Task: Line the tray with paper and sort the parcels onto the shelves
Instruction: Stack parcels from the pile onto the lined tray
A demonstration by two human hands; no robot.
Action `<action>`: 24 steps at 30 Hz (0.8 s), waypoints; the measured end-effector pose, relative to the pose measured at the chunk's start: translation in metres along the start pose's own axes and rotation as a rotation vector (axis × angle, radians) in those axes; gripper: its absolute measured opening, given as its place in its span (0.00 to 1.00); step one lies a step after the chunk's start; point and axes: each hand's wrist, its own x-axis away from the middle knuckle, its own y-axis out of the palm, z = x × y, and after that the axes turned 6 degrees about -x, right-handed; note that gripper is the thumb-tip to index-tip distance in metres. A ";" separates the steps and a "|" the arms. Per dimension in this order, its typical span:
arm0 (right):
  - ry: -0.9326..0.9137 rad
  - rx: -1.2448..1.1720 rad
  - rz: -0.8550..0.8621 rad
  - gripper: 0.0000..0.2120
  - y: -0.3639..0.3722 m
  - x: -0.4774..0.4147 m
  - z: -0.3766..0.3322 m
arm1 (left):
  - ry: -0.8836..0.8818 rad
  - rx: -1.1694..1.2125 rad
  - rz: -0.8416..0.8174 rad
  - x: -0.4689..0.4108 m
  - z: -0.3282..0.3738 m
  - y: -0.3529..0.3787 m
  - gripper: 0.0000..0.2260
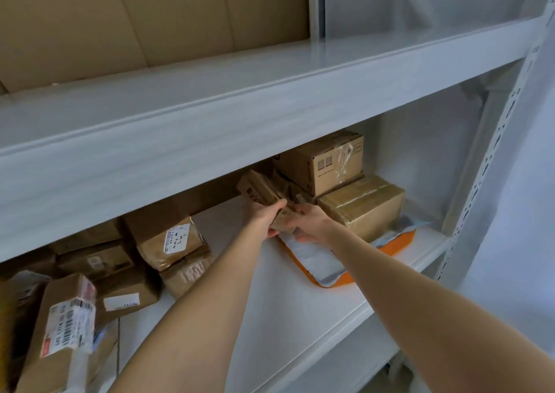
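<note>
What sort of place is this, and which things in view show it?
Probably a parcel storeroom or mailroom: white metal shelving, taped cardboard parcels bearing shipping labels, and an orange tray lined with paper on the shelf.

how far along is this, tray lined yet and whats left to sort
Done: the tray is lined with paper, and two boxes sit stacked at its far end. In hand: the left grip and right grip hold a small parcel above the tray. Left: a pile of parcels lies at the left of the shelf, apparently unsorted.
</note>
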 end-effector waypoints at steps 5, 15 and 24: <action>0.018 -0.014 0.076 0.21 0.009 -0.038 0.006 | 0.017 -0.020 -0.071 -0.030 -0.003 0.016 0.21; 0.055 -0.078 0.131 0.18 0.016 -0.054 0.007 | -0.005 -0.119 -0.170 -0.041 -0.006 0.020 0.10; 0.093 0.013 0.136 0.10 0.014 -0.028 0.001 | 0.015 -0.278 -0.122 -0.028 -0.012 0.010 0.15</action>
